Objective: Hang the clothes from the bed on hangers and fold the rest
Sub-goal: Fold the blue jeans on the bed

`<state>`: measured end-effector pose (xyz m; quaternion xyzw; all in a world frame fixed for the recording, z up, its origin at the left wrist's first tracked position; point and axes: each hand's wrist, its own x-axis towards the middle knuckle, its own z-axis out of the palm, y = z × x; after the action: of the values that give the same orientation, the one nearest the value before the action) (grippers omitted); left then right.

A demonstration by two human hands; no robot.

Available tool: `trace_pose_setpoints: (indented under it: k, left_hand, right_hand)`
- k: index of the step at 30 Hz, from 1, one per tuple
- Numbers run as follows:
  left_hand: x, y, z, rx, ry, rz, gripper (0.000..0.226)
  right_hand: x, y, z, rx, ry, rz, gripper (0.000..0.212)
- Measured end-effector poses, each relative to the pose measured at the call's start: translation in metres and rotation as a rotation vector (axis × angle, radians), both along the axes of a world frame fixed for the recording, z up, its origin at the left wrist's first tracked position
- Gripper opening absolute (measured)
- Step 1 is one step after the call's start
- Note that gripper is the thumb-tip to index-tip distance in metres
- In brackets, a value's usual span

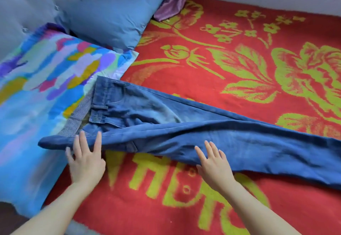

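Note:
A pair of blue jeans [184,128] lies lengthwise across the bed, folded leg over leg, its waistband at the left on a pillow and its legs running off the right edge. My left hand [85,159] lies flat with straight fingers on the near edge of the jeans by the waist. My right hand [212,163] rests open on the near edge of the thigh part, fingers spread.
A red blanket with yellow-green flowers [239,65] covers the bed. A multicoloured pillow [36,96] lies at the left, a blue pillow [114,10] behind it against a grey padded headboard [22,4]. A purple cloth [173,2] is bunched at the back by the wall.

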<state>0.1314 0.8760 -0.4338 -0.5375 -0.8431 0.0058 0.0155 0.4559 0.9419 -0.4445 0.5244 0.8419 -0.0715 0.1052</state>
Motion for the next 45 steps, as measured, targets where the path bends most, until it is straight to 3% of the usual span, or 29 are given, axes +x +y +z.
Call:
trace_pose_setpoints:
  k: [2,5,9,11,13,15,17,20,22,24,26,30,34,39,45]
  left_hand:
    - [-0.056,-0.002,0.005,0.045,0.041,-0.061,0.094]
    - [-0.132,-0.004,0.02,-0.041,-0.022,-0.014,0.095]
    - [-0.187,-0.008,0.015,-0.267,-0.247,0.074,0.098]
    - [-0.199,-0.007,0.004,-0.318,-0.506,0.058,0.098]
    - [-0.199,-0.002,-0.004,-0.254,-0.762,0.063,0.09]
    - [-0.2,0.004,-0.011,-0.177,-0.884,0.079,0.075]
    - [-0.201,0.01,-0.017,-0.135,-0.858,0.064,0.062]
    - [-0.205,0.019,-0.015,-0.111,-0.789,0.015,0.062]
    - [-0.203,0.027,-0.006,-0.026,-0.913,-0.016,0.065]
    - [-0.2,0.035,0.01,0.069,-1.055,-0.017,0.045]
    - [-0.202,0.04,0.029,0.17,-1.013,-0.013,0.014]
    - [-0.225,0.06,0.055,0.334,-0.905,0.114,0.039]
    - [-0.247,0.084,0.06,0.416,-0.906,0.246,0.04]
    - [-0.243,0.107,0.044,0.411,-0.85,0.296,0.027]
    - [-0.231,0.171,0.028,0.495,-0.672,0.364,0.014]
  right_hand:
    - [-0.057,0.009,-0.007,0.007,0.012,-0.028,0.073]
    - [-0.135,0.018,-0.015,-0.078,0.064,-0.092,0.069]
    - [-0.195,0.03,-0.015,-0.093,0.025,0.039,0.072]
    - [-0.206,0.036,-0.011,-0.094,-0.058,0.087,0.073]
    - [-0.207,0.042,-0.01,-0.113,-0.112,0.065,0.072]
    - [-0.207,0.047,-0.011,-0.128,-0.146,0.018,0.065]
    - [-0.203,0.05,-0.011,-0.111,-0.173,-0.038,0.056]
    - [-0.204,0.053,-0.011,-0.122,-0.171,-0.086,0.047]
    - [-0.202,0.057,-0.008,-0.134,-0.132,-0.114,0.036]
    - [-0.196,0.065,-0.002,-0.114,-0.056,-0.158,0.029]
    - [-0.188,0.073,0.006,-0.079,0.033,-0.198,0.034]
    - [-0.164,0.087,0.017,-0.163,0.02,-0.243,0.045]
    - [-0.149,0.088,0.015,-0.253,-0.066,-0.401,0.029]
    - [-0.148,0.093,0.013,0.003,-0.048,-0.477,0.025]
    - [-0.148,0.129,0.015,0.223,0.136,-0.587,0.03]
